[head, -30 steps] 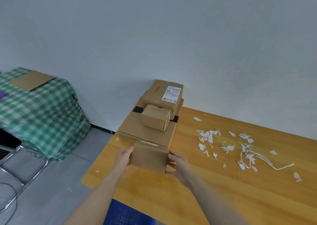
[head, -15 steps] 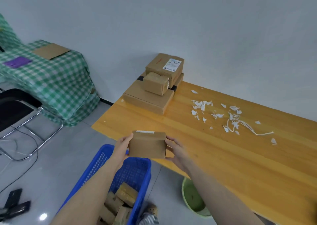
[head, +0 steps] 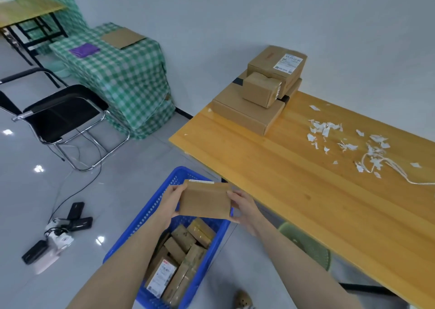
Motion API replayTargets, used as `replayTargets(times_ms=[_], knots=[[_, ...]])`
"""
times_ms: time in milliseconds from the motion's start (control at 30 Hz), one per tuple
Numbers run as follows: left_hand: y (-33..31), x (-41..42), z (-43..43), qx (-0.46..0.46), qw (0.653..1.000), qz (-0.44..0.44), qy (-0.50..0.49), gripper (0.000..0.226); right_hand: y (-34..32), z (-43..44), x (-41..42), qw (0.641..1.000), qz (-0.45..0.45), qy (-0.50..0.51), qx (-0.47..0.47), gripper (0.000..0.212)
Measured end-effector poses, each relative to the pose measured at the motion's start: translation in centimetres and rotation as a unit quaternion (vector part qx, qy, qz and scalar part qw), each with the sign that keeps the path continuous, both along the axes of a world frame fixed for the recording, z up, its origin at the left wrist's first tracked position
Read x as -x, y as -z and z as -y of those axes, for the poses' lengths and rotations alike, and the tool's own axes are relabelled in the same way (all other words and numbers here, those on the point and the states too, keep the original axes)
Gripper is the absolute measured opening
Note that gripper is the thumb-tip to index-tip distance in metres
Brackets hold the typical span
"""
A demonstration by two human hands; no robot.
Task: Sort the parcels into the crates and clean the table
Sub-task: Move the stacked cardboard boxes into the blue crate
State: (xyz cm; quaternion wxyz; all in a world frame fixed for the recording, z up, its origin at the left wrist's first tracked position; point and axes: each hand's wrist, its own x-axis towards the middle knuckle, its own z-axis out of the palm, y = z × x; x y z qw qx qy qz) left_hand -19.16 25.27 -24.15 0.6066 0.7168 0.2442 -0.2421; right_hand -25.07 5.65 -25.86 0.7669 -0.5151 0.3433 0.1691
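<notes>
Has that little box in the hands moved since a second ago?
Yes. The box came off the table, away from the stacked boxes, toward the person; left hand and right hand hold it over the blue crate.

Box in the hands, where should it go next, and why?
Probably lower the small box straight down into the blue crate, then loosen the grip. The left hand and right hand hold it by its ends right above the crate, which already holds other brown parcels, so it seems to belong there.
</notes>
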Motion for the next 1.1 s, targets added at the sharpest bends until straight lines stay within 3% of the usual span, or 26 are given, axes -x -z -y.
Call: replayTargets(times_ms=[133, 400, 567, 700, 800, 900, 1033, 1100], knots=[[0.8, -0.4, -3.8, -0.012, 1.0, -0.015, 0.002, 0.032, 1.0, -3.7, -0.2, 1.0, -0.019, -0.018, 0.004, 0.02], [2.5, -4.6, -10.2, -0.048, 0.986, -0.031, 0.159, 0.037, 2.9, -10.4, -1.7, 0.998, -0.042, 0.025, 0.045, 0.028], [4.6, -7.4, -16.1, -0.075, 0.95, -0.069, 0.295, 0.045, 5.9, -17.5, -2.8, 0.989, -0.039, 0.122, 0.074, 0.022], [7.6, -7.7, -20.7, -0.073, 0.93, -0.092, 0.349, 0.083, 8.9, -22.1, -2.6, 0.99, -0.039, 0.105, 0.083, 0.02], [9.8, -5.9, -22.8, -0.166, 0.879, -0.08, 0.44, 0.09, 11.2, -24.4, -2.0, 0.994, -0.037, 0.071, 0.078, 0.017], [12.9, -3.7, -23.8, -0.212, 0.868, -0.057, 0.445, 0.086, 13.5, -26.2, -2.2, 0.996, -0.041, 0.045, 0.071, 0.02], [16.3, -1.5, -25.1, -0.224, 0.881, -0.052, 0.413, 0.083, 16.3, -28.2, -2.6, 0.999, -0.048, 0.009, 0.017, 0.026], [19.8, -1.2, -26.3, -0.212, 0.896, -0.07, 0.384, 0.086, 18.2, -29.6, -2.7, 0.998, -0.066, -0.012, -0.018, 0.043]])
